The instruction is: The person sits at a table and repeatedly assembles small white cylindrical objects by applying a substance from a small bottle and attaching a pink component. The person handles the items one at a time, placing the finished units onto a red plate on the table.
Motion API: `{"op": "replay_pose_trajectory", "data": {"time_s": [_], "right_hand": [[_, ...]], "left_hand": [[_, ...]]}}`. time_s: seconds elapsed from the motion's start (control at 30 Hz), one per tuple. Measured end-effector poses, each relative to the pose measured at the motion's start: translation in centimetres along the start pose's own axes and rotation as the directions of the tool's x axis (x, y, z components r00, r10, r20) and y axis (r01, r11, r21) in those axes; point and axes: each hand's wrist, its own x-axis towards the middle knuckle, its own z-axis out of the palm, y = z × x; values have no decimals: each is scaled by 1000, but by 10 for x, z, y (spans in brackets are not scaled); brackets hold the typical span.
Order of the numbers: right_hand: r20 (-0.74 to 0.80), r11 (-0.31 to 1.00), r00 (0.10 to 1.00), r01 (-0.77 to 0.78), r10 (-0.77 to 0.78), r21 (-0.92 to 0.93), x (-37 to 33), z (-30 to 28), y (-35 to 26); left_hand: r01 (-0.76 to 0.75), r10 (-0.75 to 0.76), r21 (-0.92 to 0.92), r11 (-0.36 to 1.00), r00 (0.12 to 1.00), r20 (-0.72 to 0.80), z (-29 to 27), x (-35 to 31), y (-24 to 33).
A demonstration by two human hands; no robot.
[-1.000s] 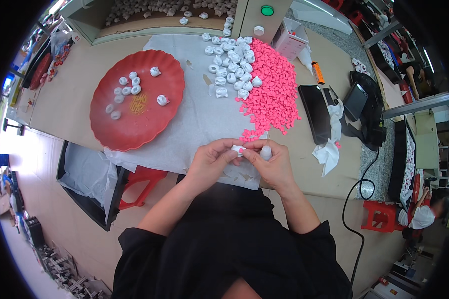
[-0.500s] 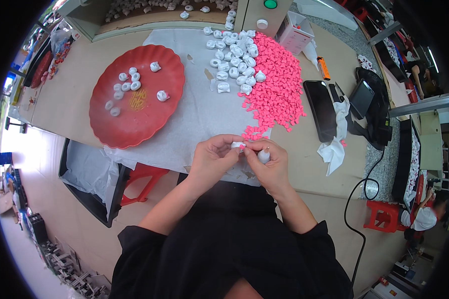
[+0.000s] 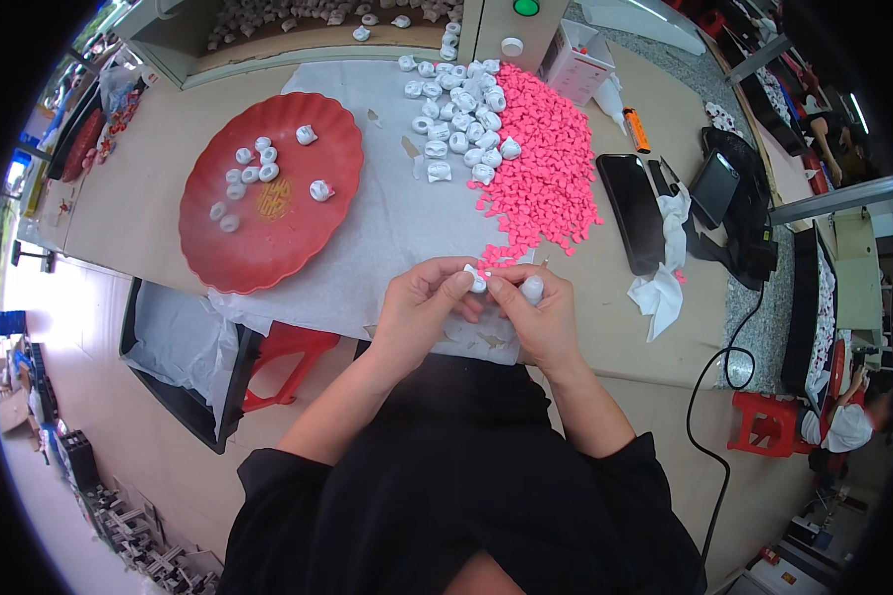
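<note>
In front of my body, my left hand (image 3: 415, 307) pinches a small white ring-shaped piece (image 3: 475, 282) between thumb and fingers. A tiny pink part shows on that piece's upper edge. My right hand (image 3: 548, 325) has its thumb and fingertip closed against the same spot, where a pink part (image 3: 487, 274) is partly hidden. Tucked in the curled fingers of that hand is a small white bottle (image 3: 532, 290) with a thin tip. Just beyond both hands lies a heap of small pink parts (image 3: 541, 159), and loose white pieces (image 3: 461, 114) are gathered along its left side.
A red scalloped plate (image 3: 313, 233) with several white pieces stands at the left on white paper (image 3: 392, 238). To the right are a black phone (image 3: 629, 213), an orange lighter (image 3: 636, 131), crumpled tissue (image 3: 657, 297) and a white box (image 3: 577, 64). A beige cabinet (image 3: 506, 25) borders the back.
The white piece has turned in my left fingers and shows a different side. My right hand has shifted slightly, and the bottle in it has tilted. The whole view has moved a little.
</note>
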Motion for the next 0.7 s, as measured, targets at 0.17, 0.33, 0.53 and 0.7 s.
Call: {"op": "replay_pose_trajectory", "data": {"time_s": [0.17,0.33,0.53,0.7], "right_hand": [[-7,999,1000,14,-14,-32,-1,0,4],[-38,981,983,179,-182,-72,-4,4,12],[-12,949,959,280,-285,-145,-4,5,11],[-1,933,945,322,-327,-162,-5,6,8]], "left_hand": [[-8,8,24,1000,1000,11,0,0,-1],[-22,21,30,999,999,48,2,-2,4],[-11,8,54,998,999,46,2,-2,4],[-21,17,64,998,998,52,0,-3,1]]}}
